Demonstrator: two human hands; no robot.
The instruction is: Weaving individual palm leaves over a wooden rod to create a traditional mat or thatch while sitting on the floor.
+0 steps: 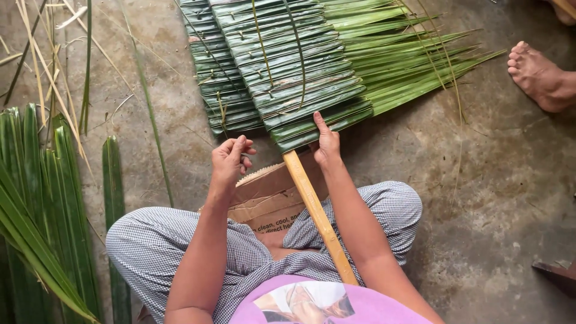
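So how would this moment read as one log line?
left hand: raised, fingers curled, contents unclear | right hand: on folded palm-leaf panel | wooden slat: under panel, over lap | loose palm leaves: left

A panel of folded green palm leaves (294,72) lies flat on the concrete before me, overlapping in neat rows, loose tips fanning right. The bamboo slat (318,216) they're threaded on runs back between my knees.
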